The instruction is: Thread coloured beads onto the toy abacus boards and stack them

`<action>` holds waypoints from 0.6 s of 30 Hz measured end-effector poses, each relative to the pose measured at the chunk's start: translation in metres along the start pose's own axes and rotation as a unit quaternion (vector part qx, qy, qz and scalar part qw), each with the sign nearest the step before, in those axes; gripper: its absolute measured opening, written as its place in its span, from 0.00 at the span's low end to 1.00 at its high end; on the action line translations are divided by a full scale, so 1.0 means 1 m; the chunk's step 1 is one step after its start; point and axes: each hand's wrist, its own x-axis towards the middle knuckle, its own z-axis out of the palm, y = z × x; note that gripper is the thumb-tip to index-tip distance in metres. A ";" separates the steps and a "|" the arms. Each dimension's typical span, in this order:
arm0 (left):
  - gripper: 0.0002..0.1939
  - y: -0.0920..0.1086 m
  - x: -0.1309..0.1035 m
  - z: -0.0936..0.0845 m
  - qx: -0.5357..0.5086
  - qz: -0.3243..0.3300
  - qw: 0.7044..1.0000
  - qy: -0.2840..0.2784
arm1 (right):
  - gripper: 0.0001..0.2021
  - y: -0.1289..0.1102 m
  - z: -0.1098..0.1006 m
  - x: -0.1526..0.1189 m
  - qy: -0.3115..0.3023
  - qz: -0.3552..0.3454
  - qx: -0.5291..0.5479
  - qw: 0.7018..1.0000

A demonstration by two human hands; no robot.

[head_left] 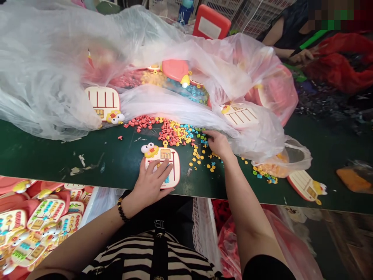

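Note:
A cream toy board (pixel 176 155) with a red rim and a yellow duck-like head with bulging eyes lies flat near the table's front edge. My left hand (pixel 153 184) holds it, thumb along the left side and fingers across its face. A blue piece shows under those fingers. At the right end of a pile of small plastic pieces (pixel 169 132), red, yellow, blue and green, is my right hand (pixel 218 143). Its index finger stretches out to the green pieces (pixel 203 137); the other fingers are partly hidden, and I see nothing held.
Clear plastic sheeting (pixel 163 101) spreads across the dark green table (pixel 43 151). More boards lie at left (pixel 102 99) and right (pixel 303 184). Filled boards (pixel 46 214) are heaped below left. Across the table, a person's hand (pixel 303 55) is near dark pieces.

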 end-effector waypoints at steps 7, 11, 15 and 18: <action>0.30 0.000 0.001 -0.001 -0.010 0.007 1.000 0.018 | 0.15 0.000 0.013 0.010 0.012 -0.056 0.024 0.998; 0.30 0.000 0.001 0.000 -0.013 0.007 1.000 0.020 | 0.16 -0.008 0.016 0.008 0.018 -0.062 -0.028 0.998; 0.30 0.000 0.000 0.001 -0.012 0.006 1.000 0.019 | 0.13 -0.019 0.014 0.009 -0.017 -0.082 -0.041 0.996; 0.30 -0.001 0.000 0.001 -0.013 0.007 1.000 0.024 | 0.08 -0.025 0.016 0.012 -0.029 -0.091 -0.027 0.995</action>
